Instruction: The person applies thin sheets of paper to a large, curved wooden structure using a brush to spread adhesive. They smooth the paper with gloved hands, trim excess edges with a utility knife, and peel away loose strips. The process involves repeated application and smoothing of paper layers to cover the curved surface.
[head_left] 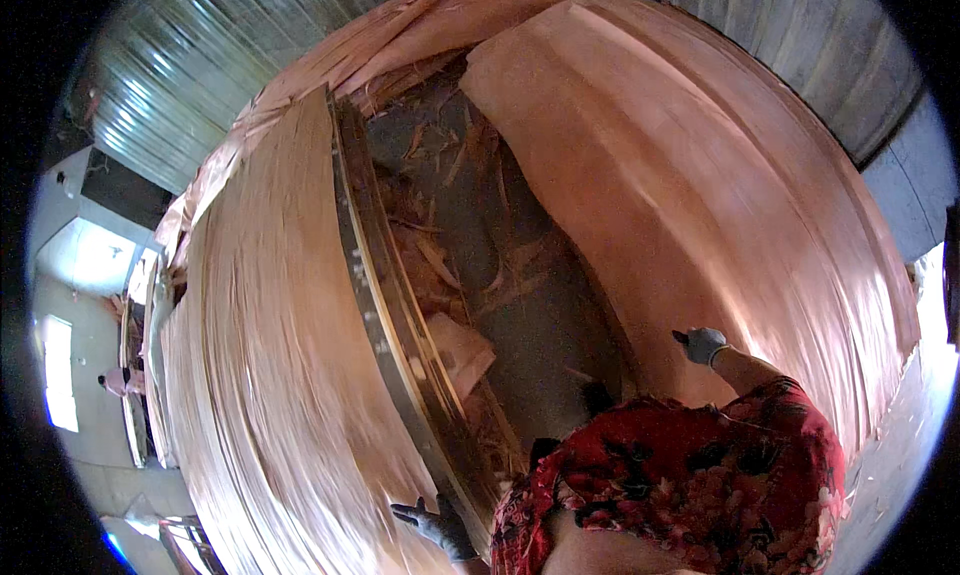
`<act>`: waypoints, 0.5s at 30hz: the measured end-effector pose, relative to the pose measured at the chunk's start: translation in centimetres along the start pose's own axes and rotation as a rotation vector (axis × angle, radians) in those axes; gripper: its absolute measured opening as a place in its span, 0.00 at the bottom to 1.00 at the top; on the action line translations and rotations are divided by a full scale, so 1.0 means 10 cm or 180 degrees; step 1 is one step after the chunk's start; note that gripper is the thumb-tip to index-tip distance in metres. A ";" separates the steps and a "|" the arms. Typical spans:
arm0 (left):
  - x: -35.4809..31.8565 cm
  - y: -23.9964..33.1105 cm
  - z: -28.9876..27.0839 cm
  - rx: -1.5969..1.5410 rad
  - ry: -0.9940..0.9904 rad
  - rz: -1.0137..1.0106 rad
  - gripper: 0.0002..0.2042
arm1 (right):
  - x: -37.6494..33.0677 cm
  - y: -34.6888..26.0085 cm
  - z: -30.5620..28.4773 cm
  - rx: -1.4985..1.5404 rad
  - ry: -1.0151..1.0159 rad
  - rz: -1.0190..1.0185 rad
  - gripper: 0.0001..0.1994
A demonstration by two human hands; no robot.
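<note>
Left veneer (290,305): pale tan, streaky, kinda rippled, piled left of the scrap-strewn floor (545,350)
Right veneer (640,175): pinker, smooth-ish with long shiny folds, ragged edge along the floor's right side
Left hand (437,528): gloved, fingers spread wide, by the left veneer's near edge
Right hand (703,345): gloved, over the right veneer, can't tell its grip

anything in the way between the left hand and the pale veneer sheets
Nothing visible: the gloved left hand is spread over the pale veneer sheets near their edge, though contact is unclear. The torn scraps lie off to the right, out of the way.
</note>
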State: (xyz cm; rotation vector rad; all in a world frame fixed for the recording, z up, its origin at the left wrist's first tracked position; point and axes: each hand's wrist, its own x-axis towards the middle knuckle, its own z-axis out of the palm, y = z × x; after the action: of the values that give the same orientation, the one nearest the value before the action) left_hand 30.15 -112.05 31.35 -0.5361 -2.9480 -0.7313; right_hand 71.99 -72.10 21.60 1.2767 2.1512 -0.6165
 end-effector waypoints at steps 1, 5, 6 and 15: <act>0.23 0.25 0.16 -0.0126 0.0015 0.0095 0.48 | 0.40 0.12 -0.21 0.0062 0.0133 -0.0031 0.19; 1.00 0.74 0.42 0.0347 -0.0112 0.0352 0.48 | 1.37 -0.09 -0.84 0.0271 -0.0248 0.0570 0.23; 1.21 0.85 0.53 0.0180 -0.0100 0.0378 0.48 | 1.62 -0.05 -0.80 0.0289 0.0223 0.0371 0.16; 3.59 2.49 1.71 -0.0690 -0.0088 0.0085 0.43 | 2.81 0.26 -1.22 -0.0131 0.0420 -0.0676 0.25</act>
State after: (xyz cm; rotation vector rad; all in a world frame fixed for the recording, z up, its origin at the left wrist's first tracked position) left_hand 5.55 -72.09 32.16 -0.6028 -2.8975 -1.0564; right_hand 60.53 -45.35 11.59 1.1031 2.4167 -0.5834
